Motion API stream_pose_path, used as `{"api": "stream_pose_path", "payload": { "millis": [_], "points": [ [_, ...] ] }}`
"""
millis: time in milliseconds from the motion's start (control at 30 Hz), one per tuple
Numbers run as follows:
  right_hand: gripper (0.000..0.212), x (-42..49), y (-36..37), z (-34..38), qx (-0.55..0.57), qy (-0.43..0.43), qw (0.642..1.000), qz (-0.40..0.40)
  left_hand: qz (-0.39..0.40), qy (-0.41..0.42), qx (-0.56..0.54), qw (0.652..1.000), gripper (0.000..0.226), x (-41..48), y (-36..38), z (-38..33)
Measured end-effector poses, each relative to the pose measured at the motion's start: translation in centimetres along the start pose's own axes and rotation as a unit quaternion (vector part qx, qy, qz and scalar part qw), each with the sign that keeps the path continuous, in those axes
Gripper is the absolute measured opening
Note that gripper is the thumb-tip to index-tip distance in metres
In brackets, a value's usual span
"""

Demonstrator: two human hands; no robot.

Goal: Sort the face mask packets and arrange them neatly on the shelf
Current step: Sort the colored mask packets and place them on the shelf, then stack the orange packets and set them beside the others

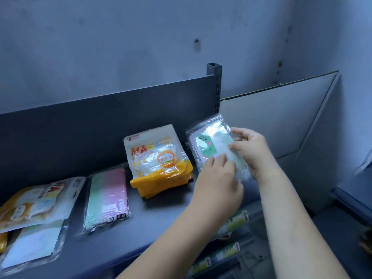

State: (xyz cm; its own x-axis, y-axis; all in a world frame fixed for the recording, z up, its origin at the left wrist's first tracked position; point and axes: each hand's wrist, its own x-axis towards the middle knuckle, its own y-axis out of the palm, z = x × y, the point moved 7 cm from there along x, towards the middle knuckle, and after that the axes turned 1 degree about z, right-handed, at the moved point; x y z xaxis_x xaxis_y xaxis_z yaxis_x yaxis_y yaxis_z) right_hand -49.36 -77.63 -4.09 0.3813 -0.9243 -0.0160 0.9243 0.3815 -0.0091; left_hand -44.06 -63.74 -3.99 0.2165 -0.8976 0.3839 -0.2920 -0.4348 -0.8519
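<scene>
Both hands, left hand (218, 178) and right hand (251, 150), pinch one clear packet (209, 143), tilting it upright beside the orange stack (161, 164) to their left.

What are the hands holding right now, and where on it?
Both hold the clear mask packet: left hand at its lower edge, right hand on its right side.

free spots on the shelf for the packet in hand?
Bare shelf runs between the pink and green packet and the left hand, in front of the orange stack. The clear packet, held by both hands, right hand too, hovers over the right end. The left end is crowded: an orange packet overlaps a clear one.
</scene>
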Motion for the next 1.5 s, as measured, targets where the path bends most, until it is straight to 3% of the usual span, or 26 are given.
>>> {"api": "stream_pose_path", "payload": {
  "millis": [100,200,333,433,567,800,1033,1133,1267,1500],
  "points": [
    [0.047,1.3,-1.8,-1.6,-0.036,0.014,0.999,-0.025,0.039,-0.008,0.017,0.999,0.018,0.4,3.0,-0.2],
    [0.042,1.9,-1.9,-2.6,-0.157,0.0,0.987,-0.021,0.07,-0.035,0.019,0.997,0.011,0.4,5.3,1.2],
    [0.036,2.2,-0.8,-3.7,-0.318,-0.026,0.947,0.023,0.04,-0.035,0.071,0.996,0.011,0.8,6.3,2.3],
    [0.042,2.4,-0.4,-4.7,-0.361,-0.027,0.931,0.048,-0.003,-0.022,0.119,0.993,0.011,1.1,6.3,2.6],
    [0.051,1.6,-0.1,-4.7,-0.412,-0.046,0.906,0.081,-0.038,-0.015,0.124,0.991,0.029,1.3,5.9,2.7],
    [0.055,-2.7,-0.2,0.4,-0.381,-0.166,0.909,0.012,-0.136,-0.007,0.129,0.982,0.043,1.8,-0.6,0.7],
    [0.07,-6.3,3.9,3.8,-0.462,-0.233,0.856,0.006,-0.08,-0.141,0.156,0.974,0.081,-0.4,-7.2,5.3],
    [0.081,-7.6,7.2,4.7,-0.464,-0.276,0.842,0.009,-0.059,-0.181,0.156,0.969,0.082,-2.6,-9.8,8.9],
    [0.076,-9.6,13.6,5.6,-0.461,-0.312,0.83,0.041,-0.08,-0.254,0.152,0.952,0.081,-7.3,-13.8,13.9],
    [0.078,-15.4,28.0,5.0,-0.459,-0.329,0.805,0.178,-0.103,-0.368,0.193,0.904,0.082,-17.1,-20.3,22.1]
  ]
}}
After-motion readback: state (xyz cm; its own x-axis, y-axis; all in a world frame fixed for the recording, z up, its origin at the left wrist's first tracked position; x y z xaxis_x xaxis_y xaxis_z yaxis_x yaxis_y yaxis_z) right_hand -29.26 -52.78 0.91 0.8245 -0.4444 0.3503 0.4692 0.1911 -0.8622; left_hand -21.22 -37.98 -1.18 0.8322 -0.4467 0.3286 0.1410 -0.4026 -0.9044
